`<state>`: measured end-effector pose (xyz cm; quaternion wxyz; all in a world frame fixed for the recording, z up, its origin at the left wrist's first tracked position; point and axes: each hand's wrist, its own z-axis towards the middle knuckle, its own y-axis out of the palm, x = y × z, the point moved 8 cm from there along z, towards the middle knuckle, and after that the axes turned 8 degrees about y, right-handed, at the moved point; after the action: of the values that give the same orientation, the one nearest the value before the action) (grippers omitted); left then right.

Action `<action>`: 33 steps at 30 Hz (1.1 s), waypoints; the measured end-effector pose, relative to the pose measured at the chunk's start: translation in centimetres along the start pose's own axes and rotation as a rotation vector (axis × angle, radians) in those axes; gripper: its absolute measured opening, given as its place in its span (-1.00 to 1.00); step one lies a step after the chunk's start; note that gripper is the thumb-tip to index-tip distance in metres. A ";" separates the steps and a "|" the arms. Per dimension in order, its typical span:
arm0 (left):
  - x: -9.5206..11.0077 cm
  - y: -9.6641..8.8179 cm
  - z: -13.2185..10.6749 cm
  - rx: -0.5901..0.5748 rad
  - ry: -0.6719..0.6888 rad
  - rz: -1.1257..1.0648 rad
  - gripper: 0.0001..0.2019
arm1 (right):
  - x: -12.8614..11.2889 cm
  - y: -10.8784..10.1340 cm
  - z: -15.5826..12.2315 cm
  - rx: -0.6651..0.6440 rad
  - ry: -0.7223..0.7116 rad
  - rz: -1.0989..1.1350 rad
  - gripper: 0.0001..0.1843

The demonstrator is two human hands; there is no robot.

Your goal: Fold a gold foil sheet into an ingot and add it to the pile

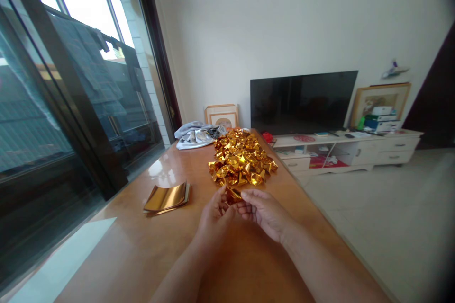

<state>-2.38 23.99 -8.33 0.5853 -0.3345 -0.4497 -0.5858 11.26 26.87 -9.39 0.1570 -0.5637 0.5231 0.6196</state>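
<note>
Between my two hands is a folded piece of shiny gold foil paper [233,194], held just above the wooden table [249,260]. My left hand [215,208] grips its left side, fingers curled around the edge. On the other side, my right hand [258,206] pinches it between thumb and fingers. Right beyond my hands lies a long heap of folded gold foil pieces [243,158], stretching to the far end of the table. To the left sits a stack of flat gold foil sheets [167,198], slightly curled at the edges.
Grey and white cloth [197,135] lies at the table's far left corner. A pale sheet [67,260] covers the near left edge. Beyond the table stand a television [302,102] and a low white cabinet [366,151]. Glass doors [88,80] are on the left.
</note>
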 end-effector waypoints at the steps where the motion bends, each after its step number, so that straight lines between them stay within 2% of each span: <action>1: -0.1 -0.2 0.0 -0.003 0.009 0.046 -0.36 | 0.0 0.1 0.0 0.009 -0.007 -0.033 -0.65; 6: 0.9 0.1 0.0 -0.064 0.098 0.205 -0.50 | -0.4 0.5 -0.5 0.057 -0.080 -0.202 -0.59; 10: 1.7 0.6 0.1 -0.062 0.090 0.155 -0.63 | -1.2 1.3 -1.0 0.054 -0.144 -0.271 -0.59; 14: 1.5 0.2 0.2 -0.023 0.041 0.102 -0.62 | -1.8 2.0 -1.4 0.026 -0.186 -0.312 -0.62; 20: 1.5 0.7 0.3 -0.092 0.024 0.004 -0.53 | -2.2 2.0 -1.6 -0.052 -0.183 -0.423 -0.59; 23: 2.1 1.5 0.0 -0.135 -0.050 -0.102 -0.53 | -2.8 1.3 -1.7 -0.032 -0.175 -0.528 -0.46; 26: 3.0 2.4 -0.4 -0.184 -0.113 -0.168 -0.57 | -3.4 0.4 -2.0 0.016 -0.179 -0.594 -0.20; 29: 3.4 3.0 -1.0 -0.230 -0.178 -0.195 -0.54 | -3.3 0.3 -2.4 -0.031 -0.162 -0.636 0.01; 33: 3.3 3.7 -1.6 -0.306 -0.220 -0.211 -0.50 | -3.0 0.7 -2.7 -0.090 -0.166 -0.637 0.08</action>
<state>1.20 21.60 -5.42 0.4105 -0.4322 -0.4494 -0.6654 13.09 25.60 -5.97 0.3599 -0.6531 0.2781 0.6055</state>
